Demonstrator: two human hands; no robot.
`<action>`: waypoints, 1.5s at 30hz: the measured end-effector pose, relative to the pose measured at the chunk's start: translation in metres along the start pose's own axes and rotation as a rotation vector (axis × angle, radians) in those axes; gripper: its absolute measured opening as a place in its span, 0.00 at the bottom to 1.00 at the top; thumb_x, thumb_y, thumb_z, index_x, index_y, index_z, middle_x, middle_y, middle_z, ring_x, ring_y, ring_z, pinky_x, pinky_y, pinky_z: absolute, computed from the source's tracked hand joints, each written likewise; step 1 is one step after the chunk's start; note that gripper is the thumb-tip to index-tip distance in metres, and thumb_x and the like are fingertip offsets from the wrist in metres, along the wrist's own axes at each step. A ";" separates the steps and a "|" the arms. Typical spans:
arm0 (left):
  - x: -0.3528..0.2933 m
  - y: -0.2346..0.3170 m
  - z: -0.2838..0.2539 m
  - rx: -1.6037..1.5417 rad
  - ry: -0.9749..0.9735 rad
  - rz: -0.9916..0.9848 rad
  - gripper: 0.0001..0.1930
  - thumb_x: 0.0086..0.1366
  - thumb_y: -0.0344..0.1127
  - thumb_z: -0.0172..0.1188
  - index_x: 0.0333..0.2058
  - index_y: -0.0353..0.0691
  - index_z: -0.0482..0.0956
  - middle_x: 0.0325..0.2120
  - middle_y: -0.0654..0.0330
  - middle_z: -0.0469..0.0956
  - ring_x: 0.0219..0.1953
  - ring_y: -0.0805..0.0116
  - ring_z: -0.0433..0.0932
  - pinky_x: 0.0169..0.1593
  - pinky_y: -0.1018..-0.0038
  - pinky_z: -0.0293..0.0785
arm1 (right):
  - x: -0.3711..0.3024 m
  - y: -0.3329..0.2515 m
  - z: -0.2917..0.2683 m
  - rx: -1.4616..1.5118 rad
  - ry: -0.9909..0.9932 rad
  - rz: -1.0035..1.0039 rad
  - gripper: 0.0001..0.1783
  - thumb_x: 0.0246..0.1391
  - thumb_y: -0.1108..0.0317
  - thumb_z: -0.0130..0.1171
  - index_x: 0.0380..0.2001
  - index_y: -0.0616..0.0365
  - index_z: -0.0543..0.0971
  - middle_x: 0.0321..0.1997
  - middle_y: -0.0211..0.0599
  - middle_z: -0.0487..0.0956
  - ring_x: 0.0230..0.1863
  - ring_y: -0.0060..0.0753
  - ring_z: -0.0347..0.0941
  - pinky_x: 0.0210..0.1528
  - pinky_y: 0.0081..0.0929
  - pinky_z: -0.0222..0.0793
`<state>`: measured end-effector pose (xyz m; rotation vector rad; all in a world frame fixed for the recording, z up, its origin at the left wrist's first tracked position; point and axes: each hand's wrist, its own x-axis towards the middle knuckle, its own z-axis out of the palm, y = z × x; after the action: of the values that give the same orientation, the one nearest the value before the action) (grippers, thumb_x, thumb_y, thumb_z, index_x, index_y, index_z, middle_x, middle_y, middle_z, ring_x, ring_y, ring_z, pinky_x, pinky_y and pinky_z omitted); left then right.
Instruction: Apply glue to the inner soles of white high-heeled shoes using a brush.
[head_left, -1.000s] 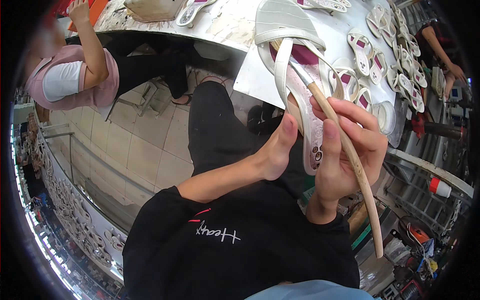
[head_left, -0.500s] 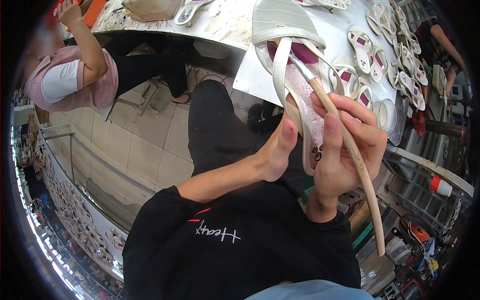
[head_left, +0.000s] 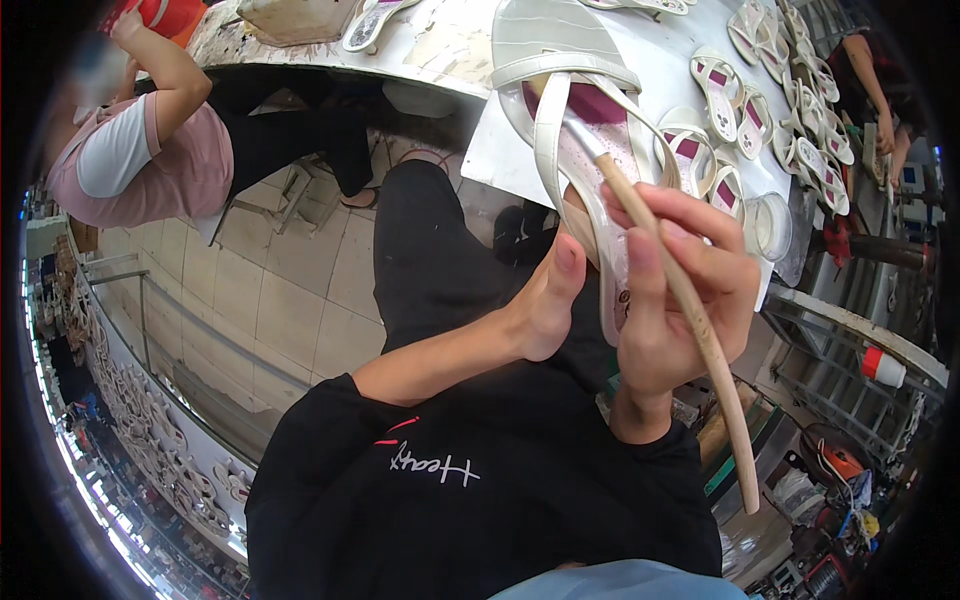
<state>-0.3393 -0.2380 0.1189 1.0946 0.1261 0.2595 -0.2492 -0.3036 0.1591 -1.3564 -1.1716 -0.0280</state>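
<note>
Head view: one white, open-toed sandal with criss-cross straps, magenta lining and a pale pink footbed (head_left: 578, 165), raised at centre, toe end far, heel end near. Judged light; sole likely firm, straps bendable and easily creased, finish smooth and perhaps slippery. Best hold: sole edges toward the heel, clear of straps.

Left hand (head_left: 546, 318): grasps the sandal from its near left side; thumb stands free, fingers mostly hidden beneath.

Right hand (head_left: 655, 345): pinches one long, slim brush with a pale wooden handle and metal ferrule (head_left: 714, 350) between thumb and fingers. Ferrule sits among the straps; bristles cannot be made out. Judged light and rigid; upper handle suits the grip.

Just right: one clear, round container (head_left: 772, 230).

Beyond: white tabletop (head_left: 665, 75), bearing similar white sandals (head_left: 722, 110).

Far left: person in a pink-and-white shirt (head_left: 190, 160).
</note>
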 end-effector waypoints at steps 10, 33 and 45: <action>0.003 0.002 0.002 -0.035 0.103 0.121 0.53 0.55 0.78 0.19 0.64 0.34 0.36 0.62 0.51 0.50 0.64 0.62 0.53 0.65 0.66 0.48 | 0.000 0.003 -0.001 -0.170 0.113 0.088 0.07 0.55 0.84 0.51 0.35 0.69 0.65 0.41 0.60 0.73 0.38 0.48 0.78 0.42 0.34 0.79; 0.135 0.032 -0.344 0.064 0.360 -0.306 0.40 0.61 0.69 0.41 0.52 0.35 0.69 0.43 0.50 0.76 0.36 0.63 0.80 0.36 0.70 0.80 | -0.046 0.039 -0.075 0.098 0.173 0.332 0.08 0.55 0.78 0.53 0.35 0.66 0.65 0.39 0.53 0.72 0.36 0.44 0.77 0.40 0.35 0.79; 0.161 0.036 -0.398 0.929 0.711 -0.219 0.38 0.59 0.62 0.53 0.51 0.28 0.70 0.44 0.49 0.74 0.46 0.64 0.72 0.50 0.68 0.66 | -0.033 0.066 -0.073 0.008 0.050 0.367 0.09 0.50 0.85 0.54 0.33 0.66 0.67 0.37 0.53 0.74 0.36 0.45 0.78 0.42 0.37 0.79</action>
<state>-0.2802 0.1640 -0.0259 1.8457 1.0797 0.3982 -0.1784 -0.3574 0.1056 -1.5365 -0.8660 0.2042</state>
